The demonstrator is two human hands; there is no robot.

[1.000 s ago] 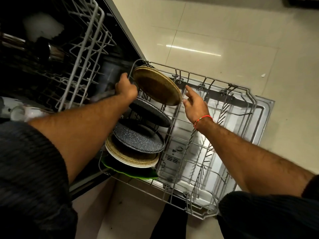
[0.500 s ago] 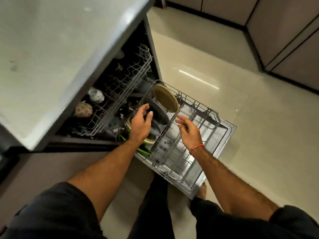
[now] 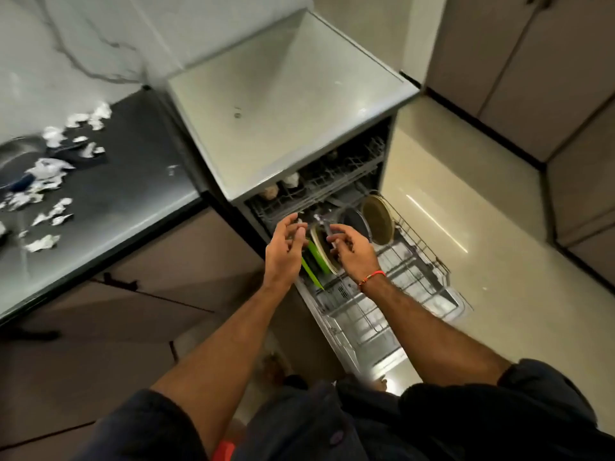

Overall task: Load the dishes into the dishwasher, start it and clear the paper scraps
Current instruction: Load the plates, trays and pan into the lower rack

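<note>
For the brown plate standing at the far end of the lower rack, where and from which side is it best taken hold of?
Likely the top rim of the brown plate, taken from above. It stands on edge in the lower rack, its lower edge down among the wires, with a dark plate close beside one face.

Wire metal rack point(image 3: 420, 247) beside a glossy tiled floor point(image 3: 466, 207); crumpled white paper scraps point(image 3: 50, 174) left of it on a smooth, dark, shiny counter point(image 3: 133, 181)
</note>
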